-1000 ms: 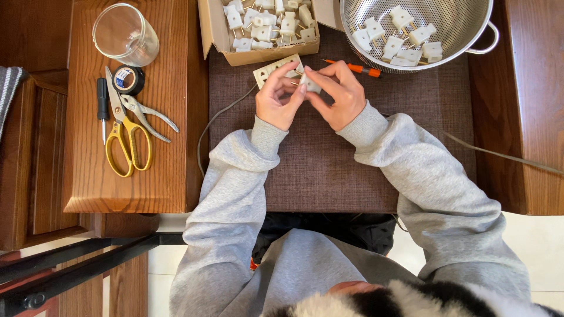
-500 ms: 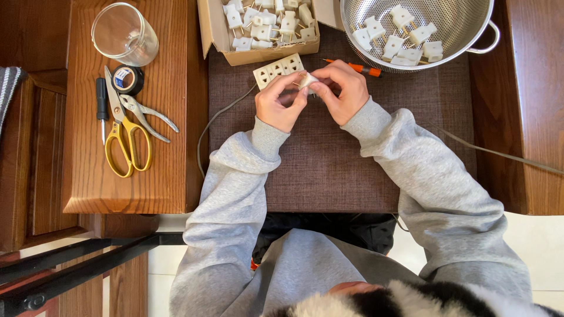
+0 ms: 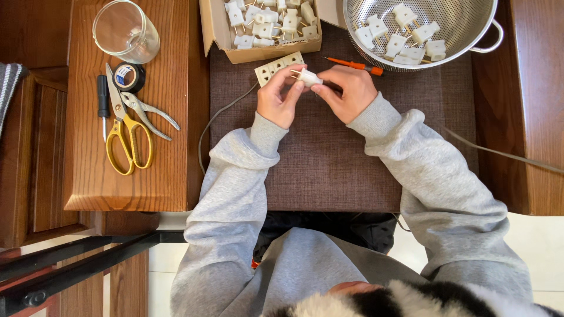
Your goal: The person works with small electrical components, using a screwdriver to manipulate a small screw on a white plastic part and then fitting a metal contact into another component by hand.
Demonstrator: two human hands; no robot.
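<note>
Both hands meet over the brown woven mat [image 3: 329, 170] and pinch a small white two-pin plug [image 3: 308, 77], its metal pins pointing left. My left hand [image 3: 281, 101] grips the pin end with fingertips. My right hand [image 3: 348, 89] holds the back end, fingers curled. Just behind the hands lies a white power strip [image 3: 276, 66] with a grey cord [image 3: 218, 118] trailing left. An orange-handled screwdriver [image 3: 356, 66] lies behind my right hand.
A cardboard box [image 3: 258, 51] of white plugs and a metal colander [image 3: 470, 32] with several more sit at the back. On the left wooden surface: a glass jar [image 3: 125, 30], black tape roll [image 3: 128, 76], yellow scissors [image 3: 126, 141], pliers [image 3: 150, 111], black screwdriver [image 3: 103, 103].
The plug has turned in my fingers so its pins now point left. Both hands stay in the same place above the mat.
</note>
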